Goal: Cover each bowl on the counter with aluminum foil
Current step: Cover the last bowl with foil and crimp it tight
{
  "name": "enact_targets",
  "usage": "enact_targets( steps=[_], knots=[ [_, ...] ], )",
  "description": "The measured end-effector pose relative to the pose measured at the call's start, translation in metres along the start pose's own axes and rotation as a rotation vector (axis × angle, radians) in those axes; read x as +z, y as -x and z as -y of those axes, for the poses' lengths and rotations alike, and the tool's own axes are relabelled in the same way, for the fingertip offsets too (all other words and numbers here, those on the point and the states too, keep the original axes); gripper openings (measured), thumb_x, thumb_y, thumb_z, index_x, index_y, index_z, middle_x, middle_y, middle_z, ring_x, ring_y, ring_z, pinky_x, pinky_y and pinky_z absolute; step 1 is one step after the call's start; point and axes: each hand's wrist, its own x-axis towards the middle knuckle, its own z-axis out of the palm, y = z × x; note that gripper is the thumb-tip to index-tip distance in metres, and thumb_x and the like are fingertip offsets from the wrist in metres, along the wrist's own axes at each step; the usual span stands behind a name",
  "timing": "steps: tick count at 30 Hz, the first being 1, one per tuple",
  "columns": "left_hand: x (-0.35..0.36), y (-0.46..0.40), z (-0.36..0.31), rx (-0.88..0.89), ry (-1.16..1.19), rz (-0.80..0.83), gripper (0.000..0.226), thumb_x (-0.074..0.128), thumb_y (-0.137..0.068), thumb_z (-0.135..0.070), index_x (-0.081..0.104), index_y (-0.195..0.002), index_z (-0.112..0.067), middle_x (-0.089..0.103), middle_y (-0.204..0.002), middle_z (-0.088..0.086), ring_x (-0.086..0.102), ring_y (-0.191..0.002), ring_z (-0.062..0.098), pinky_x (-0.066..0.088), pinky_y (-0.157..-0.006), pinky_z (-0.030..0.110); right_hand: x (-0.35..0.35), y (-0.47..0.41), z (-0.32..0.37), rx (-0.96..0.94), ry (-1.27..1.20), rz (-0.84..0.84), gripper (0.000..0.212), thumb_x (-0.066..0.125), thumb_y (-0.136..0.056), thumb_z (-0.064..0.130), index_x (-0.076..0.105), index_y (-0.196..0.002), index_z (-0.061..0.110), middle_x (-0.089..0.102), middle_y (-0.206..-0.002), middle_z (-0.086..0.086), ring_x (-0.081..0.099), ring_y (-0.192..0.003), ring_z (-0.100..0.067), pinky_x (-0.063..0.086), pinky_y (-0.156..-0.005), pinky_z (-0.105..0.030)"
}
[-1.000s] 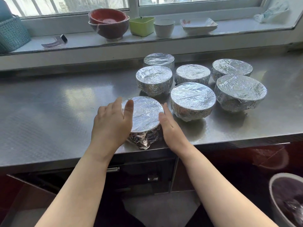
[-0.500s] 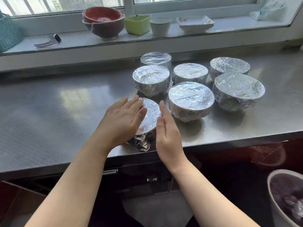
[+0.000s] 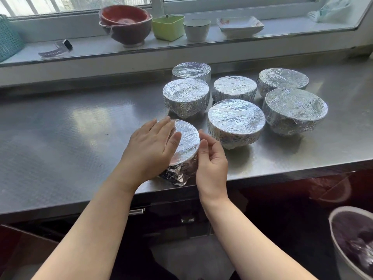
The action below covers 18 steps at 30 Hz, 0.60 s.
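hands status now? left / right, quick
Left hand: open, fingers flat on top of the nearest foil-covered bowl.
Right hand: fingers curled against the bowl's foil side, thumb at the rim.

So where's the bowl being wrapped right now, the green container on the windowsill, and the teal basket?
foil-covered bowl under the hands (image 3: 186, 138): head view, on its flat foil top.
green container (image 3: 168, 27): head view, on its front wall.
teal basket (image 3: 9, 41): head view, on its woven side.
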Motion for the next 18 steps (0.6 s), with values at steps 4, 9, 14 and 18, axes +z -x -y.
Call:
enact_targets(
  steps=[4, 9, 14, 18],
  knots=[
    [0.000, 0.000, -0.001, -0.005, -0.009, -0.001, 0.089, -0.008, -0.082, -0.068, 0.027, -0.153, -0.028, 0.022, -0.161, -0.009, 0.015, -0.149, 0.017, 0.011, -0.121, 0.036, 0.003, -0.003, -0.005, 0.036, -0.065, -0.031, 0.019, 0.052, -0.100, 0.014, 0.067, -0.103, 0.027, 0.071, -0.108, 0.000, 0.064, -0.102, -0.005, 0.047, -0.089, -0.020],
    [-0.001, 0.002, -0.002, -0.018, 0.000, -0.003, 0.089, -0.008, -0.082, -0.067, 0.027, -0.153, -0.027, 0.023, -0.161, -0.008, 0.015, -0.148, 0.018, 0.013, -0.119, 0.037, 0.006, -0.006, -0.004, 0.044, -0.106, -0.065, 0.022, 0.053, -0.100, 0.010, 0.068, -0.101, 0.026, 0.071, -0.103, 0.009, 0.063, -0.100, 0.001, 0.046, -0.085, -0.014],
    [0.000, 0.002, -0.002, -0.018, -0.002, -0.007, 0.088, -0.007, -0.083, -0.067, 0.027, -0.153, -0.027, 0.023, -0.161, -0.008, 0.016, -0.148, 0.018, 0.013, -0.119, 0.036, 0.005, -0.008, -0.005, 0.026, -0.087, -0.057, 0.024, 0.052, -0.100, 0.009, 0.066, -0.099, 0.028, 0.069, -0.105, 0.009, 0.063, -0.100, 0.002, 0.045, -0.085, -0.013],
    [-0.001, 0.001, -0.002, -0.019, 0.002, -0.007, 0.088, -0.007, -0.082, -0.067, 0.027, -0.153, -0.027, 0.024, -0.160, -0.008, 0.016, -0.148, 0.017, 0.012, -0.119, 0.035, 0.002, -0.011, -0.008, -0.008, -0.032, -0.026, 0.026, 0.051, -0.100, 0.007, 0.063, -0.101, 0.029, 0.069, -0.108, 0.006, 0.063, -0.103, -0.002, 0.046, -0.088, -0.016]
  ],
)
